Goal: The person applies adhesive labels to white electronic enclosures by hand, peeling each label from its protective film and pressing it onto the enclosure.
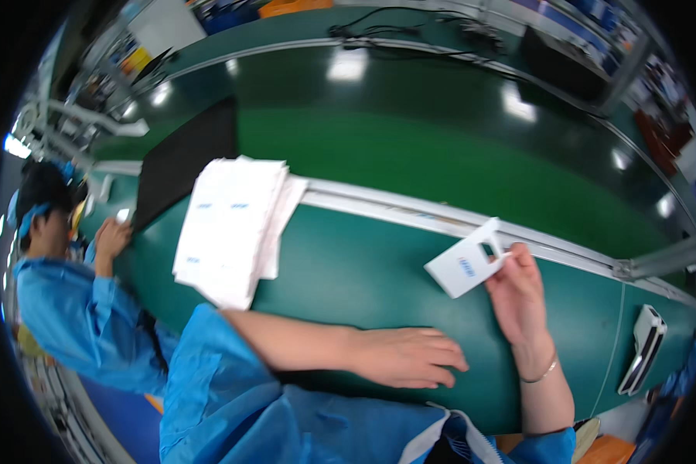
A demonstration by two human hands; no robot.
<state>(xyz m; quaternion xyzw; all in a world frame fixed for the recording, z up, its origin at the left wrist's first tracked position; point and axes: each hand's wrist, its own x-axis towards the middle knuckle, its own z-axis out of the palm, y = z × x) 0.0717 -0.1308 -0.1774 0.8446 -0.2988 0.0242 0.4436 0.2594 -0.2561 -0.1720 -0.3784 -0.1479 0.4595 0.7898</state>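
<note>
A person in blue sleeves (pixel 220 387) sits or stands at a smooth green table (pixel 348 282), and both bare hands are in plain sight. The right hand (pixel 512 271) pinches a card (pixel 450 272) by its edge, between thumb and fingers, and holds it tilted near a pale metal rail (pixel 398 215). The card is white, stiff-looking and flat-sided, with straight edges, a squarish hole at the end nearest the fingers and a small patch of blue print. A thin bracelet (pixel 541 373) circles the right wrist. The left hand (pixel 410 357) is palm down and holds nothing, its fingers loosely curved and slightly apart; I cannot tell whether it touches the table.

To the left lies a stack (pixel 228 224) of white, papery sheets with small blue marks, its edges uneven and fanned. Just behind it is a matte black sheet (pixel 189 166), angular and flat. Beyond the rail stretches a glossy green surface (pixel 394 147), streaked with lamp reflections. On the right, well apart from the card, is a long white-and-black device (pixel 643 352). At far left a co-worker (pixel 85 301) in blue has raised hands near the table
</note>
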